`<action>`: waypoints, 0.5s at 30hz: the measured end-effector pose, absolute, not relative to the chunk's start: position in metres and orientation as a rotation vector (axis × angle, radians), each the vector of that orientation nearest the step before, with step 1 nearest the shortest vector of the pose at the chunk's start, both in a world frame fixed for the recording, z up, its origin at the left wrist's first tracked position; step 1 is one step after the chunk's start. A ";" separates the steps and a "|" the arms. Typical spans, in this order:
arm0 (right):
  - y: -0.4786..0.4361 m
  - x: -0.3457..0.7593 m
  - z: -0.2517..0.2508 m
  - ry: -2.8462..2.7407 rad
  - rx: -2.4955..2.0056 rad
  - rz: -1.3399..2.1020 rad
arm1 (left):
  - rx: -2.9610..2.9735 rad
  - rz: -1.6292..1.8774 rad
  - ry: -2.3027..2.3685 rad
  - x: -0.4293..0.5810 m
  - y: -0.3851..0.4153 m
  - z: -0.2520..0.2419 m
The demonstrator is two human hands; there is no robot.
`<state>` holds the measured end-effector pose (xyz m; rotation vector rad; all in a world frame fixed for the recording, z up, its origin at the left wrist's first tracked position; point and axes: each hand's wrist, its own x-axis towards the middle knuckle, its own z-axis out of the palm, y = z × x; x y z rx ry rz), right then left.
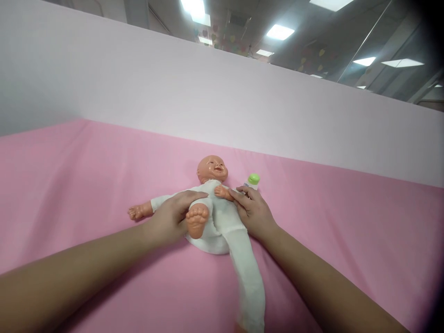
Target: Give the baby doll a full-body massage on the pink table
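Note:
A baby doll (227,217) with a white cloth body lies on its back on a pink sheet, head toward the white wall. My left hand (173,212) is wrapped round one of its legs, which is bent up so the bare foot (197,221) faces me. With its fingers closed at the doll's forearm, my right hand (255,212) has that arm across the chest; the small plastic hand (222,191) shows beside my fingertips. The doll's other arm stretches out to the left, and its other leg runs straight toward me.
A white bottle with a green cap (254,179) is just beyond my right hand, partly hidden by it. The pink sheet (333,231) has soft wrinkles. Behind it rises a white wall (222,97), with glass and ceiling lights above.

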<state>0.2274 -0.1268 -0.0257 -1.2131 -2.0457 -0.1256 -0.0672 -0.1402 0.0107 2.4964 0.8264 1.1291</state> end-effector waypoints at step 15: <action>-0.125 0.264 -0.005 -1.721 -1.355 0.250 | 2.784 1.125 0.153 -0.052 -0.184 0.022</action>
